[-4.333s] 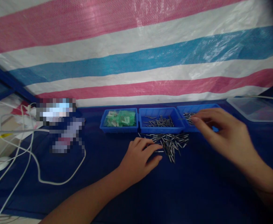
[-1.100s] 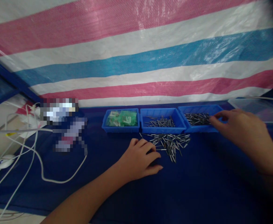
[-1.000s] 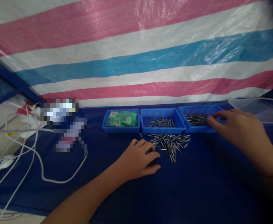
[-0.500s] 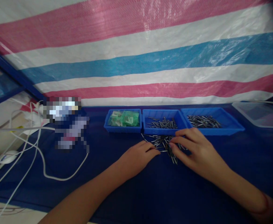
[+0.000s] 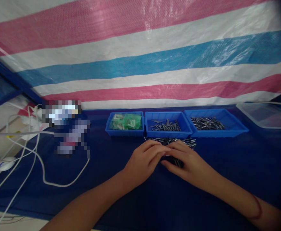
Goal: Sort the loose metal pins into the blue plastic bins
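Observation:
Several thin metal rods [image 5: 191, 142], dark with silvery ends, lie in a loose pile in front of the bins. Over that pile my left hand [image 5: 146, 158] is closed, its fingers bent and pressed together; whatever is in them is hidden. My right hand [image 5: 187, 158] curves in from the other side, thumb apart from the fingers, and its fingertips meet those of my left hand. Part of the pile shows below the right fingers. Similar short rods fill part of the middle blue bin [image 5: 169, 133] and the right blue bin [image 5: 227, 132].
The left blue bin [image 5: 124, 132] holds green packets [image 5: 132, 121] with metal pieces. A clear plastic lid [image 5: 263, 117] lies at the right. White cables [image 5: 58, 185] loop across the left side, near a pixelated object [image 5: 73, 136]. A striped sheet [image 5: 140, 67] hangs behind the blue tabletop [image 5: 169, 205].
My hands have come together over the pile, the right one moving left and the left one slightly right. The rod end seen at my left fingertips is now hidden.

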`<move>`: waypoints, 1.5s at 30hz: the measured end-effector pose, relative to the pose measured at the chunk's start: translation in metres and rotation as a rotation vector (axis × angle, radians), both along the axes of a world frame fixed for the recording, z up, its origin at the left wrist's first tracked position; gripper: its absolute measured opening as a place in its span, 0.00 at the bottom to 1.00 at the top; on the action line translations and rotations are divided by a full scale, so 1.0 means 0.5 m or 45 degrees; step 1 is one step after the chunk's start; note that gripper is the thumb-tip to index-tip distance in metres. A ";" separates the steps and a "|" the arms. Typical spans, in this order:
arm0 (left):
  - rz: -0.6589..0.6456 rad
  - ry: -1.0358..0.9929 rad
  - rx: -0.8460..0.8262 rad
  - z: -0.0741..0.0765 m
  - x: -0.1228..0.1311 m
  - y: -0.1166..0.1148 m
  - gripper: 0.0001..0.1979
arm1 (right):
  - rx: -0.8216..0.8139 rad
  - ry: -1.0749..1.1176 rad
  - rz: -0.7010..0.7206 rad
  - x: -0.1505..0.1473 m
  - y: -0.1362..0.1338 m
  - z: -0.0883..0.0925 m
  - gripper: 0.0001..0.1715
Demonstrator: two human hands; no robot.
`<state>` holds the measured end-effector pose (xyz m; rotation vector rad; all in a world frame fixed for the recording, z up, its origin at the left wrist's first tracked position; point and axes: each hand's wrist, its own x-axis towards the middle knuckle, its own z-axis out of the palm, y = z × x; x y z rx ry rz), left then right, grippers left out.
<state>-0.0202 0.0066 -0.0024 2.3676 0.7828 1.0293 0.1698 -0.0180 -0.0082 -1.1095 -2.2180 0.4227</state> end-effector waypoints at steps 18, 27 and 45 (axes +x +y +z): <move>0.029 -0.046 -0.234 -0.007 0.006 0.000 0.08 | -0.144 0.426 -0.141 0.009 -0.003 0.024 0.06; -0.007 0.017 -0.237 -0.004 0.005 -0.002 0.09 | -0.137 0.457 -0.156 0.012 -0.006 0.016 0.05; 0.111 0.022 -0.202 0.002 -0.001 0.001 0.04 | 0.164 0.122 -0.002 0.042 0.007 0.032 0.08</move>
